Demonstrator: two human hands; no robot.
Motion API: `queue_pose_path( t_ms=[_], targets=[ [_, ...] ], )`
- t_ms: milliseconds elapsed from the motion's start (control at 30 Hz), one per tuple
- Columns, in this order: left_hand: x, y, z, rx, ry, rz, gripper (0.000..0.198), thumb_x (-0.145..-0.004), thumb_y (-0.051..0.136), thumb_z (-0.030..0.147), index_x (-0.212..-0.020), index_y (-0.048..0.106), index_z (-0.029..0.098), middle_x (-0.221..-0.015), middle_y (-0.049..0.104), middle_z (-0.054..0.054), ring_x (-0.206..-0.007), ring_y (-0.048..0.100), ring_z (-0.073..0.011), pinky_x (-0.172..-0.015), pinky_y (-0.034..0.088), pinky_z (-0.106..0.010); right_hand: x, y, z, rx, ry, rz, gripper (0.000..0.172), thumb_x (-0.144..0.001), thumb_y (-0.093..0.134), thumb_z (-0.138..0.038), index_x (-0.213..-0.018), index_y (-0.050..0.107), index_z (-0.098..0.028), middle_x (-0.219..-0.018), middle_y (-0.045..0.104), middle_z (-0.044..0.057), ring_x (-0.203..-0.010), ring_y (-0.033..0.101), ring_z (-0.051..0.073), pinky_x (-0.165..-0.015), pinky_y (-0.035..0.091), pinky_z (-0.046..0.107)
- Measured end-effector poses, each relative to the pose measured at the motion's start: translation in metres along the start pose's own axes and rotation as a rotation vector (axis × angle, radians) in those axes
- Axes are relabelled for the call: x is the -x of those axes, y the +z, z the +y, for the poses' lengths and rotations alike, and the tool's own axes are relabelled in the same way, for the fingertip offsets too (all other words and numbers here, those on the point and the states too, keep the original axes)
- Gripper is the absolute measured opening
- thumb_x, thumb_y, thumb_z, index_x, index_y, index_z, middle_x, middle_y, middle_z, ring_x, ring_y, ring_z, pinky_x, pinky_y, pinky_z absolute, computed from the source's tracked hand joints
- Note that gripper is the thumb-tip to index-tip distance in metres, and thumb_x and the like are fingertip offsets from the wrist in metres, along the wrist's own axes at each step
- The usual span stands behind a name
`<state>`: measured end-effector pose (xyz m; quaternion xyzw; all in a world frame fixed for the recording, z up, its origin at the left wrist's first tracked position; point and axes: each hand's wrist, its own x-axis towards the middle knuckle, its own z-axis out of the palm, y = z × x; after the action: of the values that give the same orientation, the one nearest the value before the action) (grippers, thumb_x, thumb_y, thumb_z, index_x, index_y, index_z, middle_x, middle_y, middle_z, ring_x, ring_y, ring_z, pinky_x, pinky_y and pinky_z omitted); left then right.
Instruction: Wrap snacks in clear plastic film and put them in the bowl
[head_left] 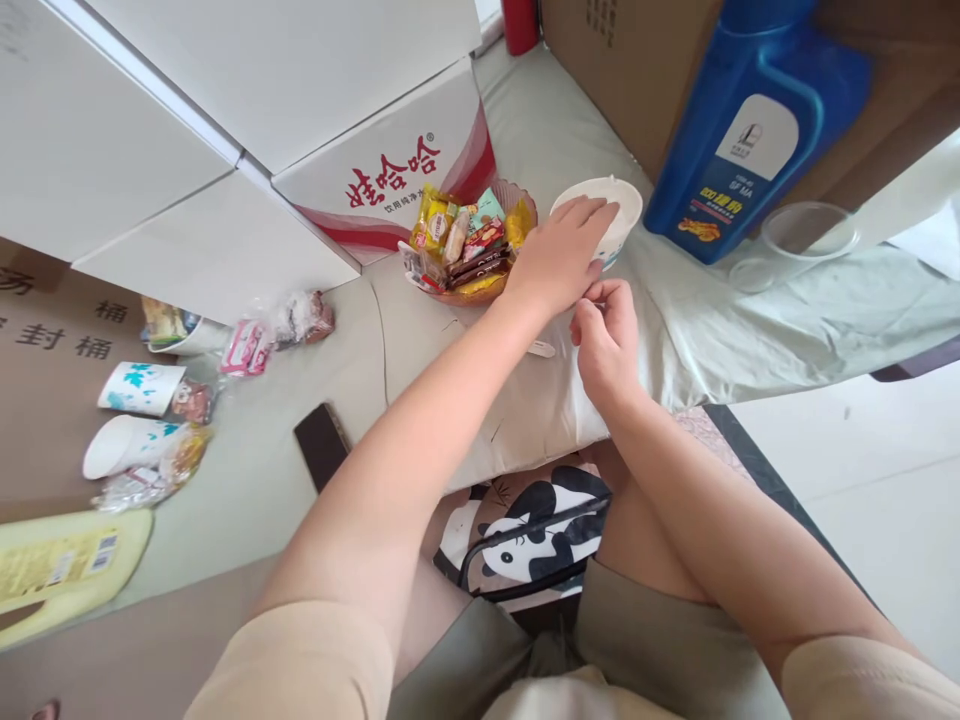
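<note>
My left hand (566, 250) reaches across the mouth of a white paper cup (632, 205) with blue print, fingers stretched out over its rim and the thumb lower on the near side. Just below it, my right hand (609, 345) is closed in a pinch, close to the left thumb. What those fingertips hold, if anything, is too small to make out. Beside my left wrist stands a clear scalloped bowl (457, 297) filled with wrapped snacks (480, 235). A small white strip (541, 349) lies on the cloth under my left forearm.
A blue oil jug (750, 140) and a clear plastic cup (810, 235) stand right. White cartons (390, 160) rise behind. At left lie printed paper cups (142, 388), wrapped snacks (247, 347), a phone (322, 445) and a pale yellow bottle (75, 560). A panda-print bag (525, 540) sits below the edge.
</note>
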<state>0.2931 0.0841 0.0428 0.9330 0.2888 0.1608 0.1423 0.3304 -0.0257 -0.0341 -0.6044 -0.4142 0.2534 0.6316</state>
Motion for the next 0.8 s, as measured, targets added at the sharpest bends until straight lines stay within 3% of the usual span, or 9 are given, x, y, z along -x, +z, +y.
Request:
queue_pose_path(
  t_ms=[133,267,367,467,567,633,700,800],
  targets=[
    [0.078,0.004,-0.016,0.147,0.017,0.133,0.045,-0.087,0.062,0.011,-0.130,0.062,0.023,-0.143,0.065,-0.009,-0.138,0.057,-0.0259,-0.119,0.044,-0.041,0.006,-0.004,-0.006,0.021,-0.042,0.108,0.018,-0.084,0.055,-0.029,-0.095,0.040,-0.026,-0.081,0.043,-0.002,-0.070,0.047,0.014,-0.067,0.044,0.028],
    [0.169,0.011,-0.022,0.343,-0.124,0.158,0.020,-0.091,0.056,0.017,-0.108,0.066,0.021,-0.103,0.078,-0.005,-0.098,0.073,-0.0179,-0.094,0.057,-0.032,-0.006,-0.028,0.001,0.291,0.021,0.130,0.012,-0.079,0.055,-0.024,-0.089,0.049,-0.025,-0.073,0.048,-0.002,-0.066,0.050,0.015,-0.068,0.046,0.031],
    [0.210,0.019,-0.024,0.412,-0.202,0.216,0.013,-0.091,0.056,0.021,-0.099,0.066,0.022,-0.091,0.077,-0.003,-0.087,0.073,-0.0161,-0.085,0.058,-0.029,-0.030,-0.051,0.010,0.635,0.040,0.078,0.010,-0.075,0.057,-0.021,-0.083,0.055,-0.024,-0.077,0.061,0.003,-0.076,0.061,0.021,-0.080,0.049,0.038],
    [0.224,0.019,-0.028,0.419,-0.175,0.224,0.012,-0.091,0.055,0.023,-0.097,0.066,0.023,-0.087,0.076,-0.002,-0.083,0.072,-0.0157,-0.081,0.058,-0.029,-0.055,-0.064,0.019,0.870,0.036,-0.061,0.018,-0.073,0.056,-0.019,-0.089,0.062,-0.023,-0.082,0.068,0.007,-0.082,0.066,0.026,-0.085,0.050,0.042],
    [0.226,0.014,-0.033,0.407,-0.132,0.223,0.014,-0.091,0.053,0.020,-0.097,0.066,0.022,-0.086,0.076,-0.002,-0.081,0.072,-0.0150,-0.079,0.057,-0.028,-0.073,-0.065,0.027,0.969,0.002,-0.191,0.035,-0.076,0.055,-0.021,-0.108,0.069,-0.020,-0.089,0.073,0.010,-0.089,0.068,0.029,-0.087,0.051,0.044],
    [0.226,0.010,-0.037,0.399,-0.132,0.241,0.014,-0.092,0.053,0.020,-0.096,0.065,0.022,-0.085,0.075,-0.002,-0.079,0.072,-0.0147,-0.076,0.057,-0.027,-0.079,-0.062,0.031,1.027,-0.055,-0.260,0.048,-0.080,0.055,-0.025,-0.126,0.067,-0.019,-0.112,0.074,0.015,-0.108,0.067,0.033,-0.095,0.049,0.049],
    [0.226,0.008,-0.040,0.398,-0.147,0.263,0.013,-0.092,0.053,0.020,-0.094,0.065,0.022,-0.083,0.075,-0.002,-0.077,0.071,-0.0146,-0.074,0.056,-0.027,-0.081,-0.059,0.034,1.082,-0.111,-0.311,0.054,-0.086,0.054,-0.031,-0.137,0.063,-0.020,-0.138,0.066,0.018,-0.129,0.059,0.036,-0.103,0.046,0.055],
    [0.226,0.007,-0.042,0.412,-0.173,0.275,0.014,-0.092,0.052,0.021,-0.094,0.066,0.023,-0.083,0.075,-0.002,-0.077,0.072,-0.0148,-0.073,0.056,-0.027,-0.079,-0.057,0.038,1.123,-0.156,-0.348,0.049,-0.092,0.047,-0.034,-0.136,0.066,-0.021,-0.151,0.058,0.017,-0.141,0.051,0.037,-0.108,0.040,0.060]
  ],
)
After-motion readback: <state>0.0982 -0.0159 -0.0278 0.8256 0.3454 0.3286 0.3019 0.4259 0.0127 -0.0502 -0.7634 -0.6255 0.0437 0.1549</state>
